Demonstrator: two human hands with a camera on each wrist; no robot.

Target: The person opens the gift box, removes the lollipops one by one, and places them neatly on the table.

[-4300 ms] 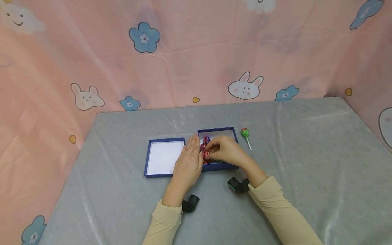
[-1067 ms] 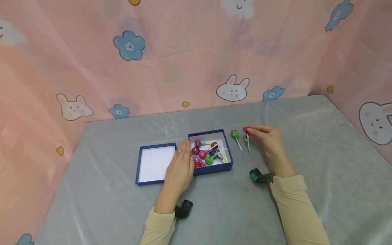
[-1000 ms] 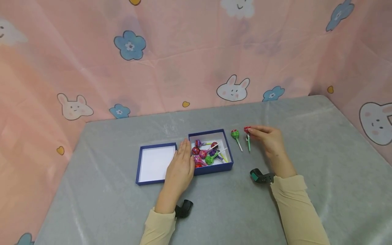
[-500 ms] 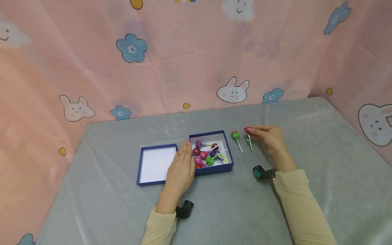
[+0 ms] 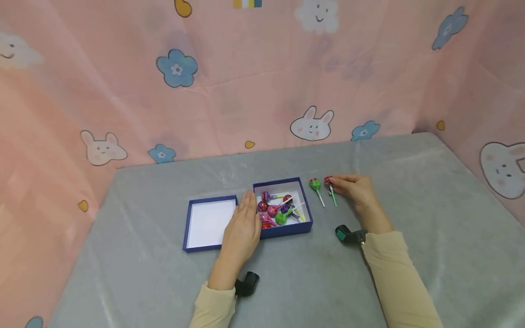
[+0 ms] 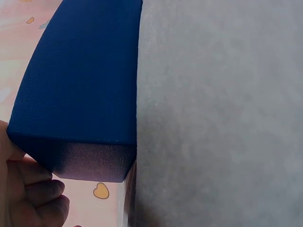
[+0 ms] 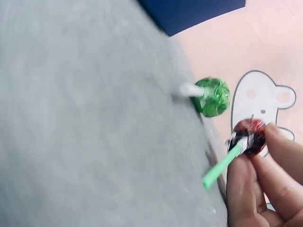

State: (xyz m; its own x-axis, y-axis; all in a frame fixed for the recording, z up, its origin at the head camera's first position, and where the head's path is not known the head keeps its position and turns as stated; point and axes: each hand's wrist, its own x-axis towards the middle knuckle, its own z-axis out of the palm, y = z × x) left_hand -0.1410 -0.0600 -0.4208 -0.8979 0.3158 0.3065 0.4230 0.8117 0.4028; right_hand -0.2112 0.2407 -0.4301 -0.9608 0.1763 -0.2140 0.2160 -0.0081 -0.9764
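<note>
Red-wrapped lollipop (image 5: 328, 180) on a green stick is pinched by the head in the right hand (image 5: 356, 191), now lowered almost onto the grey cloth (image 5: 410, 191), just right of the green lollipop (image 5: 315, 184) lying there; half a second ago it sat a touch higher, so it looks like it's being laid down. Left hand (image 5: 243, 223) hasn't budged, fingers straight and together against the blue box (image 5: 303, 202) of lollipops, open lid (image 5: 210, 223) alongside. No readable writing anywhere.

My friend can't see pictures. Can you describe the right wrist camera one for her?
The right hand pinches a red lollipop with a green stick, beside a green lollipop lying on the grey table.
</note>
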